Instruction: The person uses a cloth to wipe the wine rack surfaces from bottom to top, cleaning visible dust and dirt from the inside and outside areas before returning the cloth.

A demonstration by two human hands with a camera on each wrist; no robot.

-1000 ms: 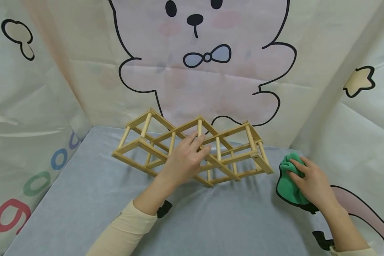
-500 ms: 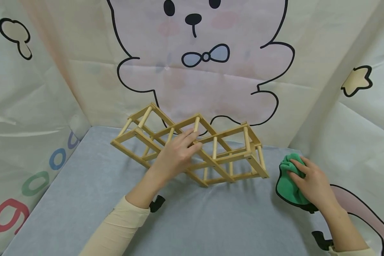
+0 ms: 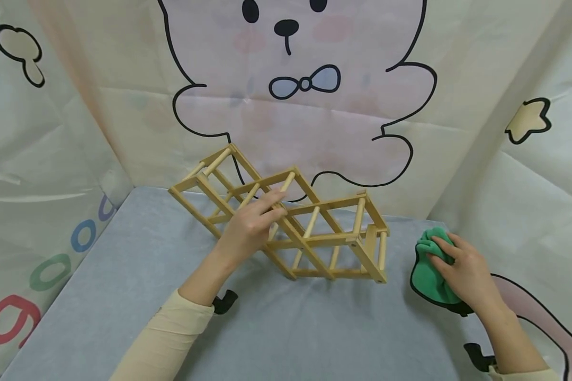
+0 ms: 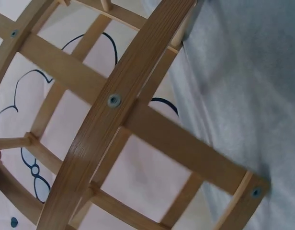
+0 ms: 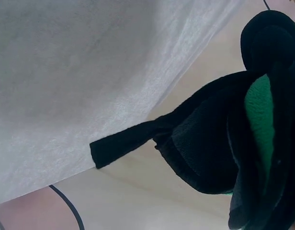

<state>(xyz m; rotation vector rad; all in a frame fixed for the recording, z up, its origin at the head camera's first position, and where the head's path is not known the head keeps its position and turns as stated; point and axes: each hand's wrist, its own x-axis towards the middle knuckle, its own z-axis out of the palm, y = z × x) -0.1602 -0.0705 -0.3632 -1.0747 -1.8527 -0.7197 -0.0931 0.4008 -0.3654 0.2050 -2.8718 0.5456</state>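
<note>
In the head view my left hand (image 3: pixel 248 227) grips a wooden folding rack (image 3: pixel 331 240) near its middle. The rack is a criss-cross lattice of flat slats joined by round rods. It stands tilted, its left end raised and its right end lower. Close up in the left wrist view, the slats (image 4: pixel 90 139) show metal rivets; little of the hand appears there. At the right, my right hand (image 3: pixel 469 272) holds a bunched green cloth (image 3: pixel 431 280) with black edging. The right wrist view shows its black side (image 5: pixel 205 139) and a black strap (image 5: pixel 123 143).
A light blue cloth (image 3: pixel 291 333) covers the table. Printed fabric walls enclose it, with a cartoon bear on the back wall (image 3: pixel 352 127) close behind the rack. Black pieces hang at both wrists, one a strap end (image 3: pixel 225 301) below the left.
My left hand has moved left with the rack. The rack has turned: its left end is higher, and its right end has shifted left and lower. My right hand has stayed put.
</note>
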